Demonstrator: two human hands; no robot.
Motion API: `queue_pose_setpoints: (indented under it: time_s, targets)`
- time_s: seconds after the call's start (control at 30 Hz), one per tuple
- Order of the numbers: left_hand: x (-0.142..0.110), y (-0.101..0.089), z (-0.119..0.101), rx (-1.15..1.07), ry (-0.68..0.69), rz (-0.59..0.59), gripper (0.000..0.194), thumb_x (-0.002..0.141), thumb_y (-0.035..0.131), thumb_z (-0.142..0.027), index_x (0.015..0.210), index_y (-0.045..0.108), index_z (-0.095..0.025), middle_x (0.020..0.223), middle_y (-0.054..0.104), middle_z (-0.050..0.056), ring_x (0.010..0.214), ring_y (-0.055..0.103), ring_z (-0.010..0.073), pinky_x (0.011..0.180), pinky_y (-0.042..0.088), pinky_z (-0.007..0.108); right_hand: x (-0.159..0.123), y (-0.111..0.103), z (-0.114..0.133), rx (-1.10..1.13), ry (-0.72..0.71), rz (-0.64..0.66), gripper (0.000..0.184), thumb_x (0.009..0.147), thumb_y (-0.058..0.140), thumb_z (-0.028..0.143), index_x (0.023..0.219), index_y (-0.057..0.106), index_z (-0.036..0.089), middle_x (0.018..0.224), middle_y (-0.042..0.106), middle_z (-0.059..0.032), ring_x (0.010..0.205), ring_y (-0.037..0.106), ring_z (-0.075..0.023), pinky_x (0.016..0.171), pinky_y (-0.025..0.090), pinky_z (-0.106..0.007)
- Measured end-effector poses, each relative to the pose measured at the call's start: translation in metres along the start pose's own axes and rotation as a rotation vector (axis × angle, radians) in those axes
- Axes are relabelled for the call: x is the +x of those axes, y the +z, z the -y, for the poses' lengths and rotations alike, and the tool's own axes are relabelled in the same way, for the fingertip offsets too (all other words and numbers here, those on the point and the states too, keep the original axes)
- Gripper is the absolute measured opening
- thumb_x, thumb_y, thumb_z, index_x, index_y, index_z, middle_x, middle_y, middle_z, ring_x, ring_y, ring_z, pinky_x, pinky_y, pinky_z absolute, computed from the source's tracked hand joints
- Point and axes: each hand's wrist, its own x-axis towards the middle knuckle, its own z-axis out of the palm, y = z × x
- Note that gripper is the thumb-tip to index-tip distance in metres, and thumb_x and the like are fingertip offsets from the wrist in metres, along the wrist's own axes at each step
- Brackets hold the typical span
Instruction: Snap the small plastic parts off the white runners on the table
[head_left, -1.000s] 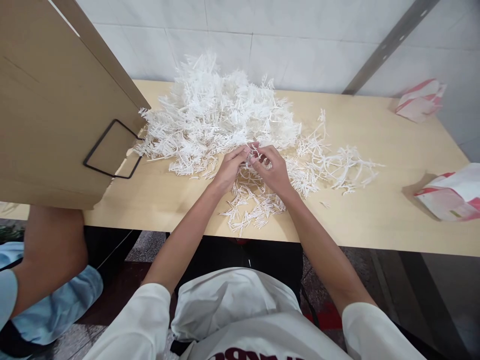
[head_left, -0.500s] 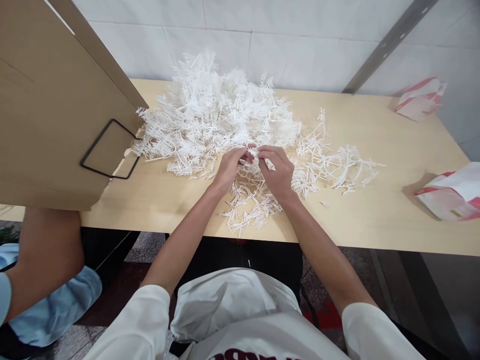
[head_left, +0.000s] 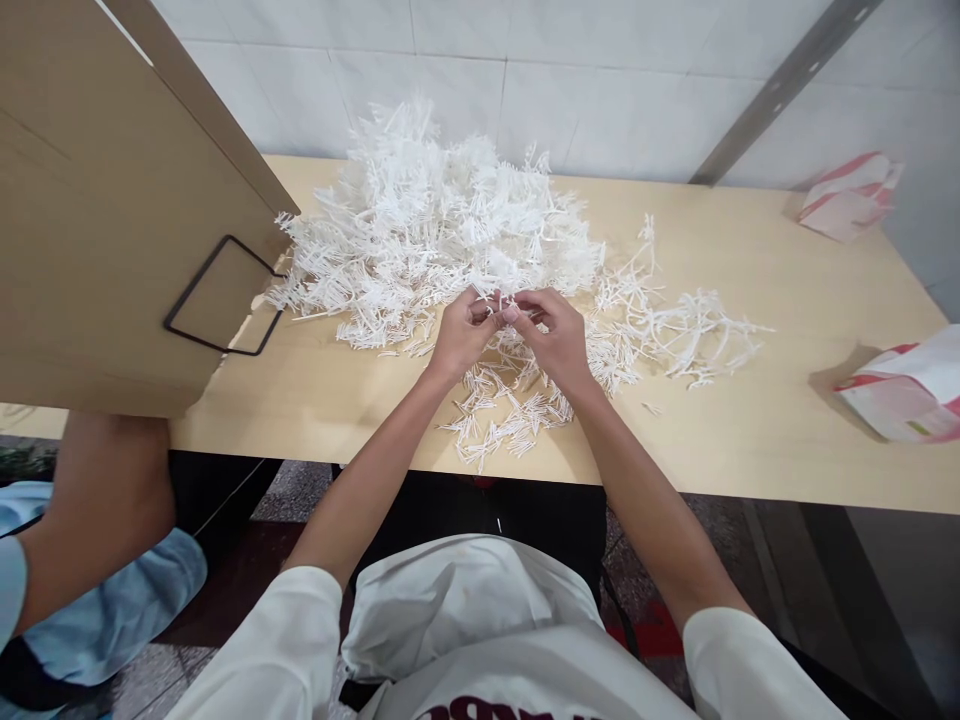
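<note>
- Left hand (head_left: 459, 338): positioned above the counter (head_left: 750, 440) near its front edge, fingers (head_left: 480, 305) pressed together in a pinch on a small white plastic piece (head_left: 504, 306).
- Right hand (head_left: 555, 338): fingertip to fingertip with the left hand, fingers curled and pinching the same plastic piece; the exact grip appears two-handed, though the piece is mostly hidden.
- Large pile of plastic sprigs (head_left: 442, 240): lies toward the back edge, left of centre.
- Small loose bits (head_left: 502, 420): scattered directly below the hands at the front edge.
- Cardboard box (head_left: 97, 230): overhangs the left end.
- Two red-and-white bags (head_left: 904, 390): rest at the right end.
</note>
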Motion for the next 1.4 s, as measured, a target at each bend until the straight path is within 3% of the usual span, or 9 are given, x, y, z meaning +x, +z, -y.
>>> queue_pose_setpoints:
  time_s: [0.2, 0.37, 0.5, 0.63, 0.87, 1.0, 1.17, 1.27, 1.4]
  targets:
    - [0.000, -0.001, -0.001, 0.098, 0.028, 0.029, 0.041, 0.066, 0.078, -0.054, 0.083, 0.068, -0.018, 0.077, 0.069, 0.001, 0.078, 0.064, 0.0132, 0.075, 0.051, 0.028, 0.007, -0.004, -0.011, 0.028, 0.041, -0.062, 0.034, 0.081, 0.065, 0.057, 0.079, 0.064, 0.023, 0.078, 0.063, 0.0001, 0.070, 0.059, -0.0126, 0.064, 0.049, -0.029]
    - [0.000, -0.002, -0.002, 0.110, -0.015, 0.069, 0.045, 0.064, 0.079, -0.055, 0.084, 0.067, -0.017, 0.074, 0.064, 0.000, 0.069, 0.058, 0.0104, 0.067, 0.046, 0.025, 0.004, -0.006, -0.005, -0.041, -0.024, -0.011, 0.026, 0.090, 0.057, 0.050, 0.087, 0.065, 0.025, 0.090, 0.067, -0.0018, 0.081, 0.061, -0.0138, 0.073, 0.050, -0.030]
    - [-0.002, -0.002, -0.007, 0.240, -0.029, 0.085, 0.045, 0.069, 0.073, -0.058, 0.066, 0.058, -0.016, 0.059, 0.048, -0.003, 0.055, 0.041, 0.0072, 0.053, 0.031, 0.024, 0.002, -0.003, -0.004, 0.017, 0.033, 0.032, 0.024, 0.091, 0.056, 0.046, 0.092, 0.064, 0.024, 0.092, 0.067, -0.0018, 0.083, 0.062, -0.0131, 0.074, 0.051, -0.030]
    - [-0.004, 0.000, -0.010, 0.378, -0.035, 0.099, 0.050, 0.077, 0.066, -0.058, 0.056, 0.044, -0.018, 0.053, 0.036, -0.004, 0.052, 0.032, 0.0076, 0.051, 0.025, 0.026, 0.004, -0.003, -0.008, 0.054, 0.079, 0.086, 0.027, 0.088, 0.059, 0.049, 0.092, 0.067, 0.023, 0.091, 0.070, -0.0020, 0.082, 0.064, -0.0139, 0.075, 0.052, -0.031]
    - [-0.001, -0.005, -0.009, 0.380, -0.042, 0.204, 0.030, 0.085, 0.056, -0.043, 0.070, 0.054, -0.017, 0.061, 0.053, -0.002, 0.058, 0.051, 0.0111, 0.058, 0.037, 0.026, 0.000, -0.002, -0.006, -0.046, 0.049, 0.101, 0.028, 0.092, 0.052, 0.051, 0.093, 0.061, 0.024, 0.077, 0.066, 0.0017, 0.066, 0.056, -0.0114, 0.066, 0.045, -0.028]
    - [-0.002, -0.003, -0.010, 0.453, -0.030, 0.151, 0.029, 0.085, 0.058, -0.038, 0.065, 0.052, -0.017, 0.055, 0.047, -0.003, 0.054, 0.044, 0.0099, 0.053, 0.031, 0.025, -0.002, 0.001, -0.006, -0.066, 0.094, 0.112, 0.029, 0.093, 0.049, 0.053, 0.093, 0.057, 0.025, 0.063, 0.057, 0.0051, 0.054, 0.046, -0.0098, 0.058, 0.038, -0.027]
    - [-0.005, 0.000, -0.014, 0.410, -0.023, 0.144, 0.024, 0.083, 0.062, -0.039, 0.075, 0.058, -0.016, 0.063, 0.052, -0.003, 0.058, 0.044, 0.0091, 0.057, 0.032, 0.025, -0.003, 0.001, -0.009, -0.013, 0.132, 0.090, 0.029, 0.090, 0.054, 0.055, 0.093, 0.057, 0.026, 0.063, 0.058, 0.0055, 0.056, 0.050, -0.0102, 0.058, 0.039, -0.026]
    - [-0.004, 0.000, -0.014, 0.393, -0.044, 0.130, 0.022, 0.079, 0.066, -0.034, 0.072, 0.055, -0.016, 0.062, 0.050, -0.003, 0.057, 0.042, 0.0087, 0.058, 0.032, 0.025, -0.004, 0.001, -0.007, -0.105, 0.058, 0.099, 0.026, 0.093, 0.051, 0.051, 0.095, 0.058, 0.027, 0.073, 0.062, 0.0026, 0.063, 0.053, -0.0114, 0.062, 0.042, -0.028]
    - [-0.004, 0.002, -0.012, 0.344, 0.007, 0.061, 0.019, 0.079, 0.064, -0.030, 0.072, 0.053, -0.017, 0.066, 0.051, -0.003, 0.060, 0.043, 0.0088, 0.059, 0.034, 0.025, -0.003, 0.002, -0.009, -0.191, -0.124, -0.004, 0.021, 0.094, 0.053, 0.044, 0.092, 0.062, 0.026, 0.095, 0.063, -0.0031, 0.085, 0.058, -0.0147, 0.071, 0.046, -0.029]
